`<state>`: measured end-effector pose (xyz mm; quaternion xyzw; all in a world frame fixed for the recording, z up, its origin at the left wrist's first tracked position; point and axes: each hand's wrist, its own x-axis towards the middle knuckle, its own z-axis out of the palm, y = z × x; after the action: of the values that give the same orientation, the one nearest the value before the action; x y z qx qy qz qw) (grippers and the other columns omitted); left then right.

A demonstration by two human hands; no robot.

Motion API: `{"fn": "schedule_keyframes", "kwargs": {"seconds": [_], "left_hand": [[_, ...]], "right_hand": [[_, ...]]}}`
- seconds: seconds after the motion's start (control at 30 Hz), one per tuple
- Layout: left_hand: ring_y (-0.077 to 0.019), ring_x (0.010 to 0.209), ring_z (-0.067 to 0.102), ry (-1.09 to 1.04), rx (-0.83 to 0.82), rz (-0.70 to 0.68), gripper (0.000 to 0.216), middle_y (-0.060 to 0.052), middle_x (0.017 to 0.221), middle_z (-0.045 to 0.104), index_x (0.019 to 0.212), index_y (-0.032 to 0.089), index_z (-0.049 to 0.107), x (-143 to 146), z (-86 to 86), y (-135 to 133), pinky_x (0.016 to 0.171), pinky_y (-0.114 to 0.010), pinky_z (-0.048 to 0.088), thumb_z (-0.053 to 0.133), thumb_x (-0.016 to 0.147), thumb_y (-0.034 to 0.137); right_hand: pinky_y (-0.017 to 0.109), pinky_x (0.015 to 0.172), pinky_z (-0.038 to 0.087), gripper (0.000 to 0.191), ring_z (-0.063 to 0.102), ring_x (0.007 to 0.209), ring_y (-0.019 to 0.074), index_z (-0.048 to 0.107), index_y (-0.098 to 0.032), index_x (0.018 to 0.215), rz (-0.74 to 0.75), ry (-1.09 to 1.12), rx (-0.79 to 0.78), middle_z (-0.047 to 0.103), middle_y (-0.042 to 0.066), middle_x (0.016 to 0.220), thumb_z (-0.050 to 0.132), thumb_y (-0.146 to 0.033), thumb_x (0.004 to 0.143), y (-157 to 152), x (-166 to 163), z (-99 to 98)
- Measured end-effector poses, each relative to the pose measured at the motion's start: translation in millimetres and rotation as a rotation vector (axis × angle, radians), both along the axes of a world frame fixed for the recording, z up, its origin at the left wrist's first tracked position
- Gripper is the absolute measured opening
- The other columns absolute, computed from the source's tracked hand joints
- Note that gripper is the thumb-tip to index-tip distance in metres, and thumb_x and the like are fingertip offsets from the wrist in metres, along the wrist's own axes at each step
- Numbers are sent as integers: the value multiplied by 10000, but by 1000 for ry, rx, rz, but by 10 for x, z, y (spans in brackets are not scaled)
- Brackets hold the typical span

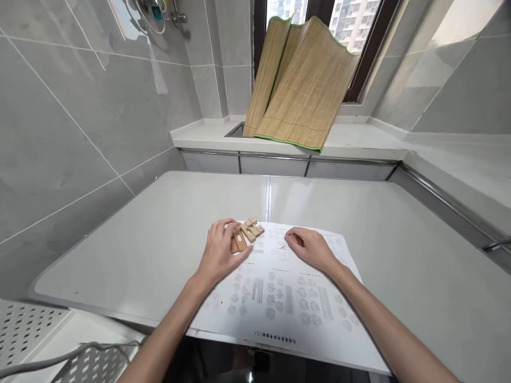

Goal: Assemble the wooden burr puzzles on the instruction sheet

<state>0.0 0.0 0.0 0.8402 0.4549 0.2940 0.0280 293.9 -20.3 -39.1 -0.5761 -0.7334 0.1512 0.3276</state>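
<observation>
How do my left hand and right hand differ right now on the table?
The left hand lies fairly flat with fingers stretched out; the right hand is curled, fingertips down. The left hand touches the wooden blocks at the far left corner of the printed sheet; the right hand rests on the sheet alone, apart from the blocks. Both are bare and rest near the sheet's far edge on the table.

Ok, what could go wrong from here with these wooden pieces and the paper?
1. The wooden pieces lie loose in a small cluster at the fingertips of the left hand; a nudge could scatter them across the smooth table.
2. The instruction sheet seems to reach the table's near edge, with little but the right hand resting on it, so it might slide off.
</observation>
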Motion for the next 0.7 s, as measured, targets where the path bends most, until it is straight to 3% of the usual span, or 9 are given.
{"fn": "schedule_keyframes", "kwargs": {"seconds": [0.17, 0.37, 0.7], "left_hand": [[-379, 1389, 484, 52, -124, 36, 802, -156, 1476, 535, 1446, 227, 432, -269, -102, 60, 1128, -571, 437, 790, 828, 591], [-376, 1344, 523, 20, -268, 16, 708, -135, 1434, 578, 1458, 240, 451, -269, -143, 81, 1081, -542, 471, 677, 909, 625], [-375, 1375, 451, 5, -352, -25, 671, -131, 1476, 536, 1486, 271, 434, -303, -99, 37, 1048, -529, 484, 635, 953, 626]], "right_hand": [[283, 634, 390, 253, 588, 639, 177, 705, -243, 861, 0, 3, -4, 643, -13, 673, 513, -340, 995, -11, 3, 1], [286, 629, 390, 261, 591, 638, 173, 699, -246, 861, 0, 3, -13, 659, -13, 685, 498, -340, 999, -14, 1, 16], [290, 630, 387, 260, 596, 638, 177, 703, -252, 866, -2, 0, -15, 661, -11, 678, 494, -342, 992, 11, 14, -10]]}}
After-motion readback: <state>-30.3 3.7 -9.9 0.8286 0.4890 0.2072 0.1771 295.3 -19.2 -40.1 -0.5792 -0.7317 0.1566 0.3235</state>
